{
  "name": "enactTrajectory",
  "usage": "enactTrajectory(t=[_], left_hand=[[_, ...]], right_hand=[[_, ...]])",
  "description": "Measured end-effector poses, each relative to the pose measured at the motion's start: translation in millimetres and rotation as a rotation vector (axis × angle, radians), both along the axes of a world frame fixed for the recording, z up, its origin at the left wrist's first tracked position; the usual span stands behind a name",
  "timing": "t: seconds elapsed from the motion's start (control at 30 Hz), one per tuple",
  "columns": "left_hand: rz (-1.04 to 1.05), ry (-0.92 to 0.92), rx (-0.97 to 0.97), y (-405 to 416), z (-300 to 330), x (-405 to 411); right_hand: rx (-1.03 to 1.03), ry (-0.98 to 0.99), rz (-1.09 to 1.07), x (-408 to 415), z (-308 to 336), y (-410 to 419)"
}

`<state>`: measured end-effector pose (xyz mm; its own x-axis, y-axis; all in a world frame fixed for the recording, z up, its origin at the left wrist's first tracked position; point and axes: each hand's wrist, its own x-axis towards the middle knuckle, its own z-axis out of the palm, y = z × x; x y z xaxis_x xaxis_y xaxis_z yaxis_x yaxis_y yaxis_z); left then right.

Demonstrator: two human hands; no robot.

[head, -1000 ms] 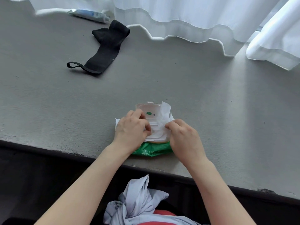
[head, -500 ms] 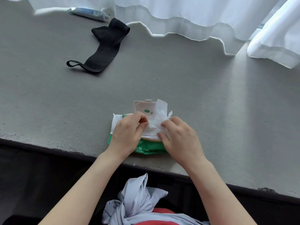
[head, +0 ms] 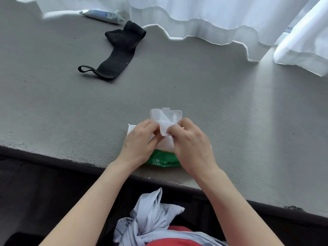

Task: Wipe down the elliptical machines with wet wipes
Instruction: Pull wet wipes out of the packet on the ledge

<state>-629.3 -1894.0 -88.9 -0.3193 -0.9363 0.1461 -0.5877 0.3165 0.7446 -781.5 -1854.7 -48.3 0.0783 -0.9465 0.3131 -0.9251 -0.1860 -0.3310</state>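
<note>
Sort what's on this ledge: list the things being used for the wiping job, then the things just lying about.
In use: green wet wipe pack with its lid flipped open; white wipe, pinched by left hand and right hand.

Lying about: black strap; tube; white curtain.

A green wipes pack (head: 164,159) lies near the front edge of the grey bench (head: 230,107), its clear flip lid (head: 166,113) standing open. Both hands work over it: the left hand (head: 140,142) and the right hand (head: 190,144) each pinch a white wet wipe (head: 164,127) drawn up from the opening, though the grip itself is partly hidden by the fingers. Farther back lie a black strap (head: 117,55) and a white tube (head: 103,15), beside the hem of a white curtain (head: 213,20).
</note>
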Motion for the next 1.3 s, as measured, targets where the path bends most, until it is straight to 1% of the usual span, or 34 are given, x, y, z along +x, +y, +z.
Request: enactTrajectory(t=[0.1, 0.17, 0.27, 0.33, 0.37, 0.47, 0.53, 0.6, 0.67, 0.73, 0.8, 0.9, 0.97, 1.03, 1.1, 1.23, 1.3], left_hand=[[0.075, 0.230, 0.163, -0.1, 8.2, 1.8], [0.115, 0.335, 0.259, 0.5, 11.6, 4.2], [0.131, 0.365, 0.277, 0.6, 10.8, 3.5], [0.159, 0.408, 0.289, -1.5, 11.0, 4.1], [0.161, 0.426, 0.302, -2.6, 11.4, 6.0], [0.115, 0.481, 0.366, -3.6, 14.1, 14.8], [0.108, 0.516, 0.385, -3.2, 16.3, 15.2], [0.141, 0.536, 0.389, -1.5, 17.8, 10.8], [0.156, 0.548, 0.421, 1.6, 18.3, 8.7], [0.108, 0.572, 0.462, 5.2, 18.4, 12.1], [0.067, 0.573, 0.472, 8.6, 17.3, 15.0], [0.139, 0.518, 0.394, 11.6, 15.1, 8.8], [0.193, 0.502, 0.322, 14.1, 13.6, 2.0], [0.221, 0.471, 0.252, 15.5, 13.2, -0.4], [0.205, 0.411, 0.172, 16.7, 14.8, -1.2], [0.168, 0.287, -0.005, 16.6, 12.8, -3.5], [0.188, 0.291, -0.033, 17.3, 9.2, -3.4]], right_hand=[[0.042, 0.041, -0.066, 0.7, -10.8, -7.3], [0.079, 0.050, -0.070, -2.4, -14.6, -6.3], [0.173, 0.044, -0.047, -4.8, -12.7, -6.6], [0.269, -0.008, -0.056, -5.2, -8.1, -7.9], [0.274, -0.044, -0.064, -5.3, -5.5, -6.8], [0.106, -0.152, -0.012, 3.3, 3.0, 1.6], [0.023, -0.108, 0.017, 12.9, -0.2, 3.2], [0.013, -0.008, -0.011, 20.7, -8.8, 0.3], [0.006, 0.008, -0.047, 24.4, -13.0, -2.7], [0.005, -0.057, -0.062, 21.9, -11.9, -4.2], [0.086, -0.165, -0.089, 17.9, -7.9, -5.4], [0.228, -0.382, -0.101, 6.9, -1.6, -5.8], [0.294, -0.458, -0.123, -0.9, 5.3, -7.2], [0.354, -0.507, -0.145, -6.7, 11.1, -8.6], [0.377, -0.526, -0.158, -10.7, 13.4, -9.3], [0.321, -0.566, -0.111, -8.1, 16.4, -8.9], [0.312, -0.547, -0.077, -5.8, 16.5, -10.6]])
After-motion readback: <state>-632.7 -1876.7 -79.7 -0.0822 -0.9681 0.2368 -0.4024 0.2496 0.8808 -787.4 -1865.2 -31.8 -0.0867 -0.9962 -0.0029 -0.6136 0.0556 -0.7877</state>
